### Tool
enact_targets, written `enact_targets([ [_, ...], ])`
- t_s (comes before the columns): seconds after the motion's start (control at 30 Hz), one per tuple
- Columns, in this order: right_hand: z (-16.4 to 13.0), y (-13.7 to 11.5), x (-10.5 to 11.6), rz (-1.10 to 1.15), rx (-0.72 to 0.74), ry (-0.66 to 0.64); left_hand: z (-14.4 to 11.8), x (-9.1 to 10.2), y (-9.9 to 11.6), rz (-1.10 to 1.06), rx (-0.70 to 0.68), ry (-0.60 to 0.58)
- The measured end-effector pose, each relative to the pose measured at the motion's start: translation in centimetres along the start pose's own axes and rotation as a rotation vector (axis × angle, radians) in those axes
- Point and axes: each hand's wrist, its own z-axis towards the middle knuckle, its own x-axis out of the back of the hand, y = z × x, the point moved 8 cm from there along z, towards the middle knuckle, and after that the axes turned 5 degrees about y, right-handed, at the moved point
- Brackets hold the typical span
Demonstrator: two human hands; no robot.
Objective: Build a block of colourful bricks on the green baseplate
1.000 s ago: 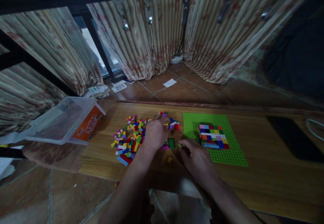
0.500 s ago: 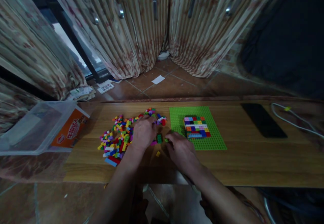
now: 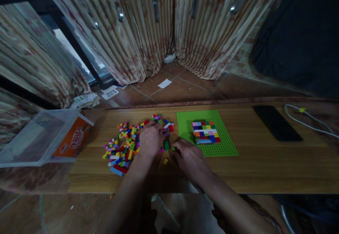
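Observation:
My left hand [image 3: 150, 139] is over the right side of a heap of mixed toy bricks [image 3: 129, 144], fingers closed. A small purple brick [image 3: 165, 133] shows at its fingertips and seems pinched there. My right hand [image 3: 189, 158] is closed on a small lime green brick [image 3: 173, 149], just left of the green baseplate [image 3: 225, 145]. Between the hands a dark green brick [image 3: 166, 145] lies on the table, with a yellow brick [image 3: 165, 161] closer to me. On the baseplate stands a block of several multicoloured bricks [image 3: 206, 132].
At the left stands a clear plastic box [image 3: 31, 135] with an orange label. A black phone-like slab [image 3: 277, 123] and a white cable [image 3: 312, 117] lie on the right of the wooden table [image 3: 265, 170]. Curtains [image 3: 148, 33] hang beyond.
The purple brick now shows at my left fingertips. My right hand stays almost in place with the lime green brick. The view has shifted slightly.

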Motion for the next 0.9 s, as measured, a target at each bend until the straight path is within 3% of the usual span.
enact_targets([
  [0.17,0.0,0.1,0.1,-0.001,-0.006,-0.016,-0.1,-0.3,-0.2,-0.020,0.002,-0.036],
  [0.4,0.0,0.0,0.3,0.014,0.005,-0.011,-0.2,-0.1,-0.2,-0.105,-0.050,0.009],
  [0.9,0.3,-0.2,0.9,0.083,0.014,0.025,-0.9,-0.6,1.7,-0.254,-0.202,-0.102],
])
